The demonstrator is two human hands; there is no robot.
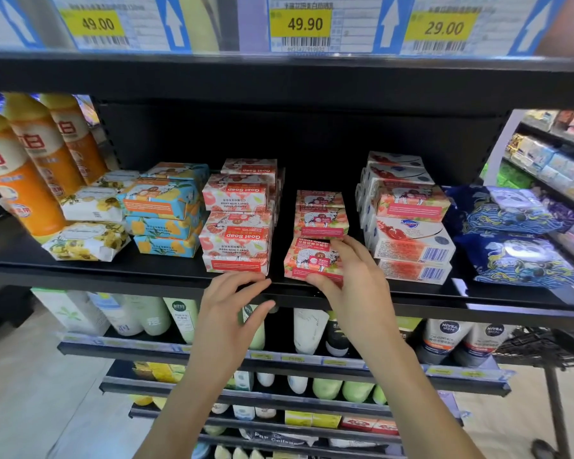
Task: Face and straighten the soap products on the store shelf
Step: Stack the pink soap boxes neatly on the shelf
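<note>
just right of the frame's centre, the right hand [352, 279] grips the front rose soap box [307, 260], thumb on its lower edge, fingers over its top right corner, at the black shelf [113, 276] lip. the left hand [232, 303] hovers loosely curled, holding nothing, below the goat soap stack [237, 233]. best to slide the box square to the lip rather than lift it, so the neighbouring stacks aren't knocked.

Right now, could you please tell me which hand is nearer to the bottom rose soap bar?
Right. The right hand grips the rose soap bar itself; the left hand sits to its left at the shelf edge, below the Goat Soap stack.
</note>
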